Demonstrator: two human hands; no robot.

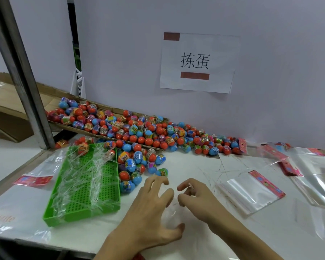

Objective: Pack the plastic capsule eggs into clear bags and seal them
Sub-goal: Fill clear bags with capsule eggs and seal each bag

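Both hands hover over a faint clear bag (170, 215). The left hand (154, 212) is spread; the right hand (197, 197) has its fingers curled, grip unclear. Nearest eggs (133, 177) lie at eleven o'clock, closer to the left.

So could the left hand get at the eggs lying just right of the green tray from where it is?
Probably yes. The left hand sits on the table just in front of the nearest eggs, with nothing between them. The green tray lies off to the side. The hand seems busy with some clear film, though.
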